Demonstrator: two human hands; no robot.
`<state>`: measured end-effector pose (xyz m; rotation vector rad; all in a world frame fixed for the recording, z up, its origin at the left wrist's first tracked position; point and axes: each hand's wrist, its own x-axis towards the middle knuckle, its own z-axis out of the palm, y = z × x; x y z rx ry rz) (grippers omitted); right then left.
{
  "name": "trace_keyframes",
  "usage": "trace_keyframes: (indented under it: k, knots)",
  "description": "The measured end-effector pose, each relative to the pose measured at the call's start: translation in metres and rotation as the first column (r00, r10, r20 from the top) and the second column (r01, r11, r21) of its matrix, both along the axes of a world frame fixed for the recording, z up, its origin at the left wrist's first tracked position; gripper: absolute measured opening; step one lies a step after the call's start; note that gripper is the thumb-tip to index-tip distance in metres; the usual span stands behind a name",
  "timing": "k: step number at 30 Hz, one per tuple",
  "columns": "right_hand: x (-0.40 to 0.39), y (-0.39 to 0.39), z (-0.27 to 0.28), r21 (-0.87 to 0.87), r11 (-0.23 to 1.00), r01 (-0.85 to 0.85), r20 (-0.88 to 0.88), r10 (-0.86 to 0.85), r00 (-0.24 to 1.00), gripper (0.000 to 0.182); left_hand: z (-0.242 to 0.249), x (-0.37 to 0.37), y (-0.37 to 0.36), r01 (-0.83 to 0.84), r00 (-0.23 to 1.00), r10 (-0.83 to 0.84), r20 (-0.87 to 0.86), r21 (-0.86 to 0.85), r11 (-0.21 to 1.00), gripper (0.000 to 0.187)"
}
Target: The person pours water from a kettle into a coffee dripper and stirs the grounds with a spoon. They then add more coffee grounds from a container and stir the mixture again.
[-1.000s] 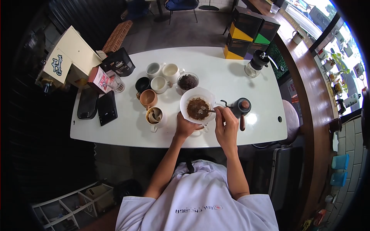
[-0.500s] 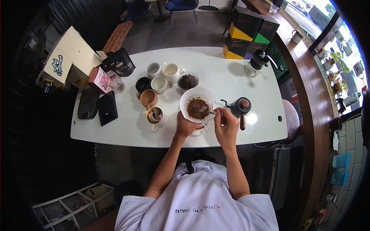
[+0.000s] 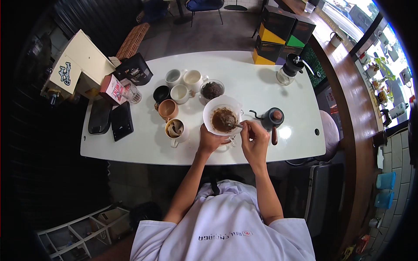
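Note:
A white paper filter [image 3: 210, 106], holding wet brown coffee grounds [image 3: 223, 119], sits near the table's front edge. My left hand [image 3: 211, 140] is wrapped round the coffee dripper just under the filter; the dripper is mostly hidden. Pinched in my right hand [image 3: 256, 141] is a spoon [image 3: 235, 125], its tip down in the wet grounds. A clear handle [image 3: 232, 140] shows below the dripper, between my hands. Right of my right hand stands a dark gooseneck kettle [image 3: 273, 117] with a wooden handle. Behind the filter is a glass bowl [image 3: 212, 91] of dark contents.
Several cups, among them a brown cup [image 3: 168, 109] and a cream mug [image 3: 176, 133], stand to the left. A black tablet-like device [image 3: 121, 121] lies further left by a cream machine [image 3: 82, 58]. A hand grinder [image 3: 289, 71] and stacked boxes [image 3: 278, 32] stand at the back right.
The spoon has shifted slightly within the filter, and the wet grounds' surface looks stirred, with a lump near the spoon tip. My left hand keeps its hold.

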<state>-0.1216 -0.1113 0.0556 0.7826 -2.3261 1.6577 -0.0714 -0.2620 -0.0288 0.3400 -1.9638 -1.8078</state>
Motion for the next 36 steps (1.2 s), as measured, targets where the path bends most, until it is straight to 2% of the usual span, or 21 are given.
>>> trace_keyframes:
  k: [2,4,6,9,11,14,17,21,24,26,29,32,34,36]
  knots:
    - [0.000,0.000,-0.002,-0.031,1.000,0.006,0.071,-0.004,0.997,0.008,0.000,-0.001,0.000,0.002,1.000,-0.002,-0.004,0.049,0.999,0.067]
    - [0.001,-0.002,-0.001,-0.052,0.998,0.026,0.044,-0.024,0.999,0.008,-0.003,-0.002,-0.002,-0.007,1.000,0.005,-0.028,-0.081,0.997,0.066]
    - [0.001,-0.001,0.000,-0.073,0.996,0.045,0.015,-0.044,0.999,0.008,-0.003,-0.001,-0.002,-0.015,1.000,0.013,-0.023,-0.083,0.996,0.066]
    - [0.000,0.000,0.003,0.016,1.000,-0.008,0.020,0.007,1.000,0.008,-0.004,-0.001,-0.002,-0.009,1.000,0.009,-0.005,-0.067,0.998,0.065]
    - [0.000,-0.001,0.004,-0.078,0.997,0.022,0.092,-0.014,0.996,0.008,-0.007,-0.001,-0.004,0.002,1.000,-0.002,0.010,-0.049,0.999,0.065]
    - [-0.001,-0.002,0.001,-0.079,0.996,0.038,0.001,-0.038,0.999,0.008,-0.007,0.000,-0.005,0.018,1.000,-0.018,-0.003,-0.073,0.997,0.065]
    - [-0.002,0.001,-0.002,-0.014,1.000,-0.009,0.033,0.009,0.999,0.008,0.000,0.000,-0.002,0.002,1.000,-0.002,-0.008,-0.057,0.998,0.065]
    - [0.000,0.002,0.002,-0.071,0.997,0.040,0.060,-0.036,0.998,0.007,0.001,0.000,-0.001,-0.006,1.000,0.006,-0.019,-0.031,1.000,0.068]
    - [-0.002,0.001,-0.002,-0.043,0.999,0.005,-0.011,-0.006,1.000,0.007,-0.005,-0.001,-0.002,0.003,1.000,-0.004,-0.024,-0.025,1.000,0.068]
    - [-0.004,0.000,-0.005,-0.101,0.995,-0.004,0.056,0.010,0.998,0.007,-0.004,-0.001,-0.002,-0.002,1.000,0.002,-0.021,-0.023,1.000,0.068]
    - [-0.003,-0.002,0.000,-0.105,0.994,0.012,-0.024,-0.015,1.000,0.007,0.001,0.000,0.000,-0.007,1.000,0.007,-0.022,-0.028,1.000,0.068]
    - [-0.006,0.000,-0.006,-0.052,0.998,-0.032,0.004,0.033,0.999,0.007,-0.001,0.000,-0.001,0.014,1.000,-0.013,0.028,-0.030,0.999,0.068]
    - [-0.004,-0.001,-0.002,-0.065,0.998,-0.010,0.009,0.011,1.000,0.007,0.008,0.000,0.002,0.000,1.000,0.000,0.008,0.020,1.000,0.068]
    - [-0.004,-0.001,-0.001,-0.073,0.997,0.012,0.016,-0.011,1.000,0.007,0.002,-0.001,-0.001,0.012,1.000,-0.012,-0.026,-0.005,1.000,0.068]
